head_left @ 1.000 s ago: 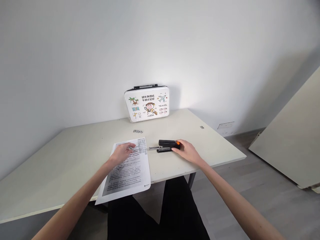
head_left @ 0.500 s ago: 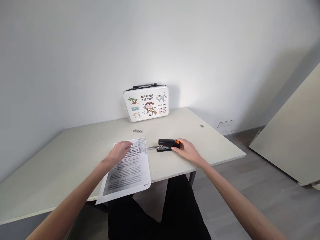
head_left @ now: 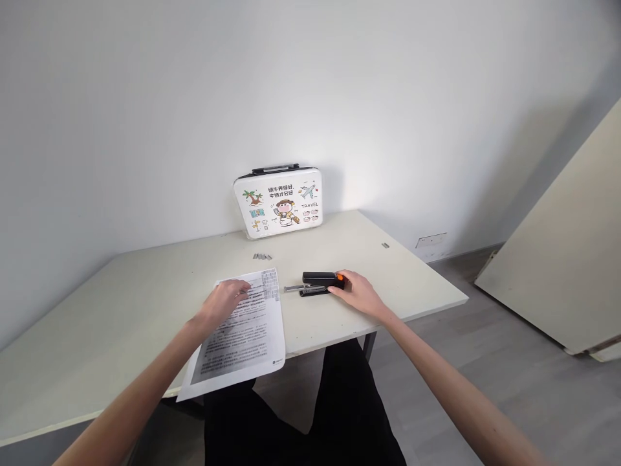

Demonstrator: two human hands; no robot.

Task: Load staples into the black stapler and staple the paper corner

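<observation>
Off-white rectangular desk [head_left: 121,323], matte white wall [head_left: 310,77] at twelve o'clock, grey floor [head_left: 533,382] at four, right hand [head_left: 356,293] gripping black plastic stapler [head_left: 320,279], left hand [head_left: 223,302] curled over printed white paper [head_left: 257,336], contents unclear.

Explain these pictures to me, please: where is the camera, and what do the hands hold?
There is no machine: a person works with two bare hands. The camera is on the person's head, looking forward and down. The right hand holds the back of a black stapler, whose metal part sticks out towards the paper. The left hand is over that paper; whether it pinches something is unclear. Small grey pieces, probably staples, lie on the table; a white case stands at the back.
</observation>
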